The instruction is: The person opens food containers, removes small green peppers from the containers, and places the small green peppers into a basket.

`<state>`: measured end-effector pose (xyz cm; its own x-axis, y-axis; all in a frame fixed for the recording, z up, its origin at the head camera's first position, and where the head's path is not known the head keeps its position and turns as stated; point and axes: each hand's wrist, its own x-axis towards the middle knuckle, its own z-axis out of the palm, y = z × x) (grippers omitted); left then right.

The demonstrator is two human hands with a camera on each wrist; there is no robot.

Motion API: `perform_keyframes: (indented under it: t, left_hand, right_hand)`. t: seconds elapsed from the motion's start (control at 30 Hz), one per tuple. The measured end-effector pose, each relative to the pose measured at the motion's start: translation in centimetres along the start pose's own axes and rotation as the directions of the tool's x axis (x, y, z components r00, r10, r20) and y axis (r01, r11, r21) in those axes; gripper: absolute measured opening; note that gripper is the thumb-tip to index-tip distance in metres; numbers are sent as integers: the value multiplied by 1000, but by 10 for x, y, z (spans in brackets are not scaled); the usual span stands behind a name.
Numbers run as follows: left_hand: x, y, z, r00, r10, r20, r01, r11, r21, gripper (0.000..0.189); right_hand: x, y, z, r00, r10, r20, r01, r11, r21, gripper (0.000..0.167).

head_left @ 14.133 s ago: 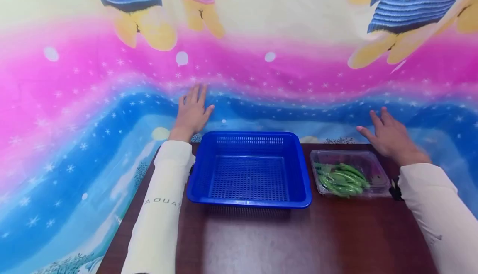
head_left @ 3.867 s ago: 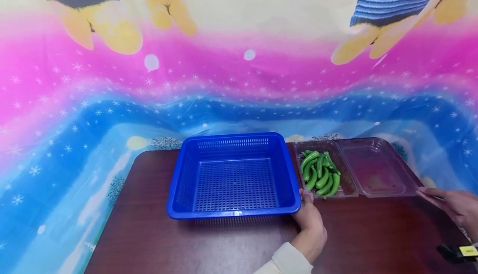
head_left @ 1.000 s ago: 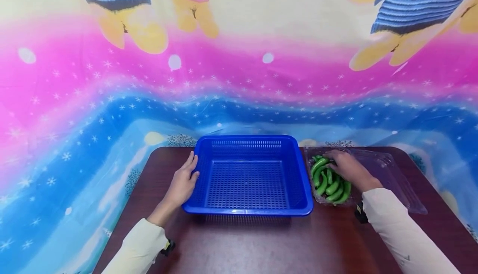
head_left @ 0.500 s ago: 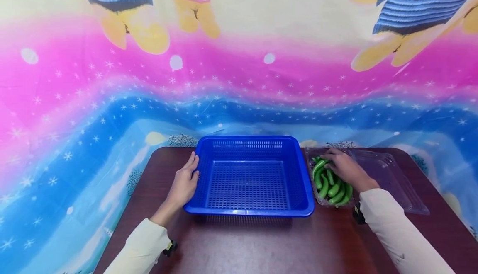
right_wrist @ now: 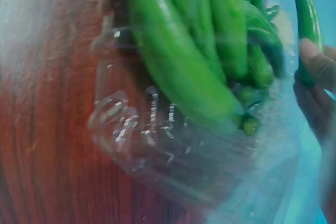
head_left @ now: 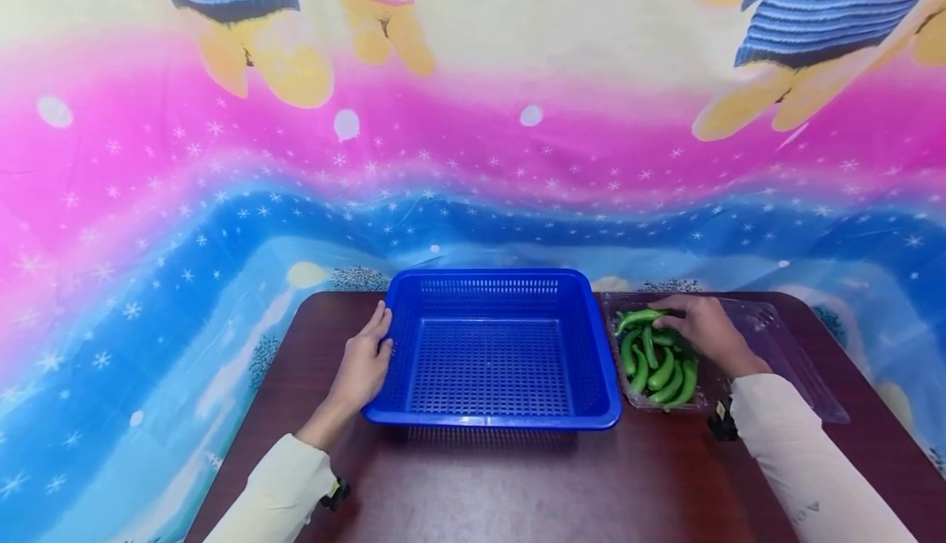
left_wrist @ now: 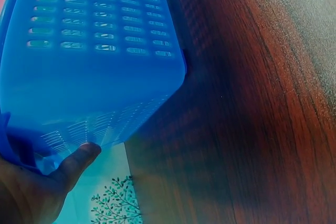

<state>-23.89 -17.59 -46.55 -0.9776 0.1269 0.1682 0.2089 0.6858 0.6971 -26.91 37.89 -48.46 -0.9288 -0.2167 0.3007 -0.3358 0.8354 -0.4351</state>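
A blue plastic basket (head_left: 488,421) with perforated walls stands at the middle of the table. My left hand (head_left: 362,362) holds its left rim; in the left wrist view a digit (left_wrist: 79,162) lies against the outer wall. At the right, a clear plastic box (head_left: 702,399) contains several curved green peppers (head_left: 668,383). Above its far part, my right hand (head_left: 705,325) pinches one green pepper (head_left: 639,319). In the right wrist view the thumb and fingers are round that pepper (right_wrist: 308,11), which is apart from the rest of the pile.
The box's clear lid (head_left: 801,370) lies folded back to the right, partly behind the right forearm. Brown tabletop (head_left: 502,485) stretches in front of the basket. A printed curtain (head_left: 473,223) hangs just behind the table's far edge.
Since half a second ago, my right hand has shifted slightly right with a pepper pinched. That pepper has swung to lie more level. The left hand and basket stay put.
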Motion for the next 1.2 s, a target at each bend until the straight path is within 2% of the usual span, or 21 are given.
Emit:
perform_keyframes:
  t: [0.1,0.2,0.4,0.5,0.67,0.93,1.1,1.2]
  left_hand:
    - [0,-1,1,1000,-8,-3,8,1000,3,54]
    - [0,0,1,1000,-9,-10,9,1000,1,54]
    - [0,1,0,1000,-7,-11,7,1000,-7,54]
    - [0,1,0,1000,-4,-10,4,1000,-9,54]
    - [1,1,0,1000,0,-11,0,1000,-1,54]
    - [1,0,-1,1000,-6,5,6,1000,1,54]
    - [1,1,-1,1000,-7,9,7,1000,-5,54]
    - [1,1,-1,1000,-5,3,5,1000,-10,54]
  right_hand:
    - [-1,-1,-3,993,115,0,-115,991,65,28]
    - [-1,-5,-7,971,235,50,-240,960,144,35]
    - [3,-21,-20,935,339,100,-354,900,254,44]
    - [5,-29,-26,931,350,101,-364,896,256,46]
    - [11,-46,-30,941,328,81,-338,912,234,48]
    - [29,-90,-27,915,388,109,-403,861,310,49]
    - [43,-118,-22,918,375,126,-396,865,308,43]
    - [52,-135,-18,928,348,131,-371,888,273,41]
